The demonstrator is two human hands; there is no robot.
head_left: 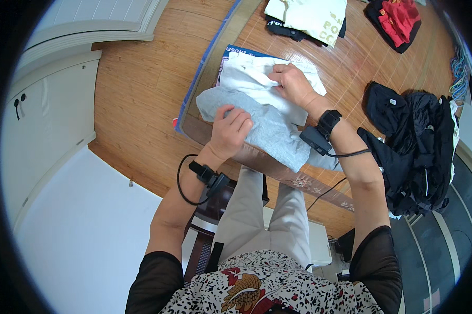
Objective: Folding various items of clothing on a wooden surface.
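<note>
White cabinet [50,118] far left, wood floor [136,89] beside it, then brown-bordered mat [217,57]. Left hand [229,132]: fingers curled on grey garment [275,131]; cannot tell if gripping. Grey garment lies along mat's near edge, touching white garment [241,70] just beyond. Right hand [296,89]: thumb and fingers pinch white garment. Black clothes [421,136] heaped farther right.

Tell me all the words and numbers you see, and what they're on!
I won't copy any out, but here's where they are:
White folded shirt: gold letters.
Black cloth under it: white letters, partly covered.
Blue strip under the white cloth: pale letters, partly covered.
Red clothes: yellow marks, too small to read.
Black clothes at right: white tag, too small to read.
</note>
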